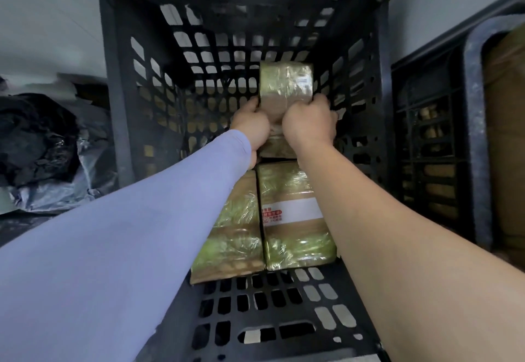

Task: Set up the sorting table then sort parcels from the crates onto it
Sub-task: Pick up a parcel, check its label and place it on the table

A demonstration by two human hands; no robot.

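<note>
Both hands (279, 126) around a wrapped parcel (285, 86) inside the black crate (119, 100)

In the centre of the frame, a crate (113, 77) is holding three parcels: two (230, 231) (295, 217) lying side by side at the lower middle, a third (285, 83) sitting above them between both hands. A second crate (426, 134) is standing at the right.

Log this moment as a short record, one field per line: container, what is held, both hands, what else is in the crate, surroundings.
container: black lattice crate, seen from above
held item: wrapped parcel, gripped from both sides
left hand: on the parcel's left edge, lilac sleeve
right hand: on the parcel's right edge, bare forearm
other contents: two wrapped parcels side by side, labelled parcel on the right, plain parcel on the left
surroundings: second crate right, dark plastic bags left
</note>
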